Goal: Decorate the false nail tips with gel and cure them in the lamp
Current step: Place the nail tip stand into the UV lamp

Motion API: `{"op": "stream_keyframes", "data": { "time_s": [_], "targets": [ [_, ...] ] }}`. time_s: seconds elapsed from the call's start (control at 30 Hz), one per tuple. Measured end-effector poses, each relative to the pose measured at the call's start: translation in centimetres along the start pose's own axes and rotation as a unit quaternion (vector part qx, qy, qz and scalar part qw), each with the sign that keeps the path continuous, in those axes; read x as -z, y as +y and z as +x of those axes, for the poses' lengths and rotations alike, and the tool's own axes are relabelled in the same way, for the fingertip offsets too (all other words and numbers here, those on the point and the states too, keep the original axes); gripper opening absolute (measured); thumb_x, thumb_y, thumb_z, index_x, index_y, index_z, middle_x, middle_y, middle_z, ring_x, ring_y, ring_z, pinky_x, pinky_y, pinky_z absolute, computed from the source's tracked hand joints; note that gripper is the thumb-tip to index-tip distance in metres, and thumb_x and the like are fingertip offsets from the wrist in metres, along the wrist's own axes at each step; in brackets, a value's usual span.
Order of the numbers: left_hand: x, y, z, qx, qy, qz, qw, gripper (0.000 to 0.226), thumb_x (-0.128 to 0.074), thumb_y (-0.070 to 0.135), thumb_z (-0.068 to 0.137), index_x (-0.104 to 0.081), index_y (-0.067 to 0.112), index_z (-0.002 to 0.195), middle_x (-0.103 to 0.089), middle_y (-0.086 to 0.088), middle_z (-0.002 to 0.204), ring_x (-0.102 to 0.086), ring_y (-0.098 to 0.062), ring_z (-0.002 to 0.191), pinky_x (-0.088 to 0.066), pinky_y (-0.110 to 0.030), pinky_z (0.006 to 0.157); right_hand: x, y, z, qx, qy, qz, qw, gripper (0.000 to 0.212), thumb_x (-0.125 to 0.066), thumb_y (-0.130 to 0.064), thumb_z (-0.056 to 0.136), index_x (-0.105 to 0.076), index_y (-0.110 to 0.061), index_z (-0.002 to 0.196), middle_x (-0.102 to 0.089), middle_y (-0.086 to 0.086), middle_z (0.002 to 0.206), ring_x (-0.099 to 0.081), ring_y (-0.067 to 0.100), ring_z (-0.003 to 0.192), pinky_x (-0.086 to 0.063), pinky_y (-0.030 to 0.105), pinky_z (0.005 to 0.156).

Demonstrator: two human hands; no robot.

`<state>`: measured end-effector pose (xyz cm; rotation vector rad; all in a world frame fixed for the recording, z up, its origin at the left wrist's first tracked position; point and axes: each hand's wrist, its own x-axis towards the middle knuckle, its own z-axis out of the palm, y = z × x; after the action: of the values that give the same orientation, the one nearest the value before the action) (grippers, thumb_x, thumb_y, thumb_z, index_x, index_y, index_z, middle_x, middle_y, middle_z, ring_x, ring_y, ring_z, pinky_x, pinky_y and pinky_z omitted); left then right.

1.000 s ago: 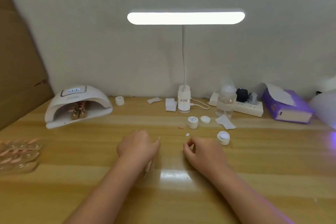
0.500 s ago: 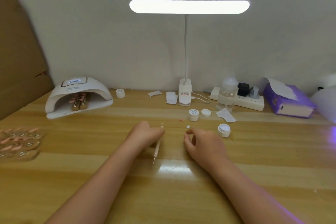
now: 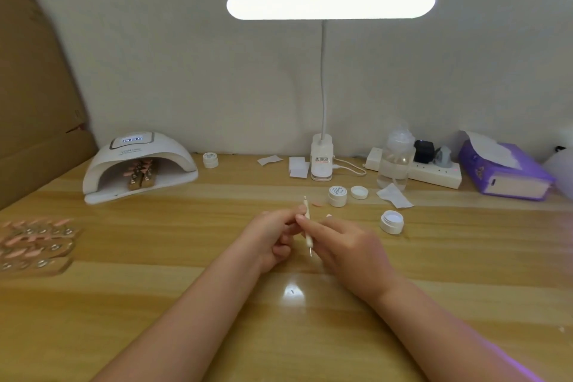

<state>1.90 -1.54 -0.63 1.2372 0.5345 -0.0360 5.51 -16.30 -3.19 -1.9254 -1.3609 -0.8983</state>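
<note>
Dotting tool (image 3: pixel 307 228): thin white stick with a metal point at each end, held near-upright above the table centre, between both hands. Left hand (image 3: pixel 270 237) fingers curled, tips pinching the stick's upper part; right hand (image 3: pixel 347 246) fingertips also on the shaft, pinching it. Curing lamp (image 3: pixel 139 164): white dome, far left, display lit, holders with pink nail tips (image 3: pixel 140 171) inside. More pink tips on strips (image 3: pixel 34 242) at left edge. Open gel jar (image 3: pixel 392 221) right of the hands. Wooden table (image 3: pixel 186 304), glossy; white wall; lit desk lamp (image 3: pixel 330 6) behind.
</note>
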Motion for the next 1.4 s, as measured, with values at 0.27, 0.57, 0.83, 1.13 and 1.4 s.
{"op": "stream_keyframes", "data": {
  "time_s": [0.27, 0.57, 0.83, 1.13, 1.4],
  "targets": [
    [-0.2, 0.0, 0.2, -0.023, -0.016, 0.013, 1.000, 0.014, -0.062, 0.028, 0.090, -0.061, 0.014, 0.090, -0.050, 0.011, 0.043, -0.028, -0.001, 0.033, -0.016, -0.012, 0.028, 0.2, 0.1, 0.1, 0.001, 0.023, -0.003, 1.000, 0.028, -0.052, -0.010, 0.085, -0.072, -0.007, 0.105, -0.067, 0.003, 0.068, -0.059, 0.020, 0.053, -0.047, 0.026, 0.044],
    [4.2, 1.3, 1.5, -0.097, 0.173, 0.037, 0.979, 0.007, -0.058, 0.013, 0.086, -0.064, 0.010, 0.083, -0.061, 0.001, 0.066, -0.033, -0.008, 0.041, -0.023, -0.015, 0.034, 0.1, 0.8, -0.3, -0.090, 0.021, 0.017, 0.996, 0.026, -0.066, -0.007, 0.078, -0.073, -0.008, 0.102, -0.073, 0.006, 0.077, -0.069, 0.025, 0.062, -0.055, 0.035, 0.050],
    [15.5, 5.2, 4.4, -0.184, 0.515, 0.321, 0.773, 0.029, -0.050, 0.019, 0.096, -0.050, 0.000, 0.118, -0.057, -0.019, 0.118, -0.056, -0.038, 0.105, -0.045, -0.041, 0.084, -0.1, 0.8, -0.4, -0.106, 0.006, -0.024, 0.994, 0.036, -0.082, 0.002, 0.064, -0.075, -0.012, 0.097, -0.072, 0.003, 0.068, -0.068, 0.021, 0.056, -0.053, 0.035, 0.043],
    [21.4, 7.2, 7.4, -0.068, 0.510, 0.336, 0.789, 0.041, -0.053, 0.021, 0.094, -0.048, -0.003, 0.128, -0.050, -0.026, 0.130, -0.051, -0.041, 0.114, -0.043, -0.044, 0.096, -0.2, 1.1, -0.4, -0.111, -0.016, -0.028, 0.993, 0.039, -0.082, 0.003, 0.063, -0.075, -0.013, 0.098, -0.072, 0.003, 0.069, -0.067, 0.022, 0.055, -0.053, 0.039, 0.042],
    [21.6, 6.9, 8.0, -0.077, 0.510, 0.401, 0.757, 0.048, -0.057, 0.044, 0.089, -0.059, 0.003, 0.115, -0.059, -0.020, 0.119, -0.057, -0.039, 0.106, -0.044, -0.039, 0.081, -0.3, 1.0, -0.4, -0.102, -0.022, -0.026, 0.994, 0.040, -0.083, 0.004, 0.060, -0.075, -0.012, 0.097, -0.073, 0.002, 0.071, -0.068, 0.021, 0.057, -0.054, 0.037, 0.044]
  ]
}}
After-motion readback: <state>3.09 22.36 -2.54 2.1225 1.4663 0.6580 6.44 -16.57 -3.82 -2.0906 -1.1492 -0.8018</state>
